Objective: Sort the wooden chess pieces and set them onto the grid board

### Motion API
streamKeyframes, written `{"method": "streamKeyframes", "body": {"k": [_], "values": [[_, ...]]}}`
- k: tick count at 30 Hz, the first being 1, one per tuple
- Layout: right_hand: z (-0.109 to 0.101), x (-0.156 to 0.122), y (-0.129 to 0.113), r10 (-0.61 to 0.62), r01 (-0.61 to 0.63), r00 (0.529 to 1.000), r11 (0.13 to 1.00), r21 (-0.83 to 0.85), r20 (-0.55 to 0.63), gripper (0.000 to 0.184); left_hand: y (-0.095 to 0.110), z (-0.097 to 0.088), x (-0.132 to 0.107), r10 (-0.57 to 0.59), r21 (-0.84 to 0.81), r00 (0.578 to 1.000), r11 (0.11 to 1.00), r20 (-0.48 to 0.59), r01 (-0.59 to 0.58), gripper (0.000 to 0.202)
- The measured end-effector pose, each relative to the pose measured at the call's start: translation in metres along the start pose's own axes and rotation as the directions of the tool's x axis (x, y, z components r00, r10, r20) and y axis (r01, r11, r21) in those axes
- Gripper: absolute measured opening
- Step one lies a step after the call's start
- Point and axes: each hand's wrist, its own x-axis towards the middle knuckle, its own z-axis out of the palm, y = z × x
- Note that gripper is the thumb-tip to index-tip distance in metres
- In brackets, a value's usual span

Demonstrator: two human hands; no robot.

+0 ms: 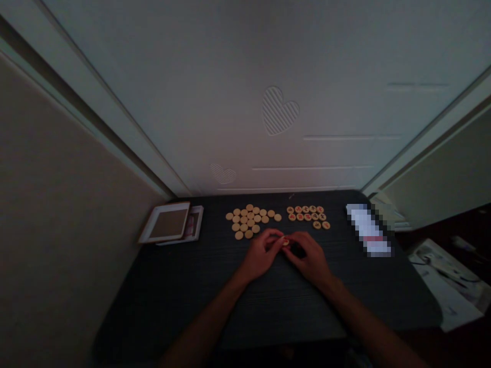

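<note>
My left hand [263,253] and my right hand [309,255] meet over the middle of a dark table [268,296], fingertips pinched together on one small round wooden game piece [286,242] with a red mark. Just beyond my left hand lies a cluster of several plain, face-down round pieces [251,220]. To its right sits a smaller group of several face-up pieces [309,215] with red and dark markings, laid in rows.
An open box with its lid [172,223] rests at the table's far left. A blurred-out white packet [368,230] lies at the far right. A pale wall with heart shapes rises behind the table. Papers [445,281] lie below the right edge.
</note>
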Motion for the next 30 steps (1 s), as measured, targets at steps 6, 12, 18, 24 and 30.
{"method": "streamKeyframes", "body": {"k": [6,12,18,24,30], "values": [[0.001,-0.002,0.003,-0.022,0.022,1.000,1.000,-0.012,0.000,0.024,0.002,0.000,-0.002,0.002,0.099,1.000,0.995,0.027,-0.004,0.020],[-0.007,-0.002,0.012,-0.017,0.013,0.999,0.996,-0.087,-0.038,0.024,0.000,-0.001,-0.002,0.016,0.099,1.000,0.995,0.025,-0.018,0.019],[-0.026,-0.006,0.036,0.078,-0.104,0.991,0.960,-0.261,-0.106,0.017,-0.003,0.000,-0.003,0.015,0.113,1.000,0.993,0.026,-0.018,0.019],[-0.026,-0.010,0.048,0.079,-0.108,0.992,0.929,-0.355,-0.094,0.015,-0.004,0.000,-0.003,0.018,0.138,1.000,0.990,0.001,-0.018,0.020],[-0.023,-0.011,0.051,0.098,-0.143,0.986,0.911,-0.387,-0.134,0.017,-0.007,-0.001,-0.004,0.008,0.157,1.000,0.988,-0.003,-0.008,0.021]]}}
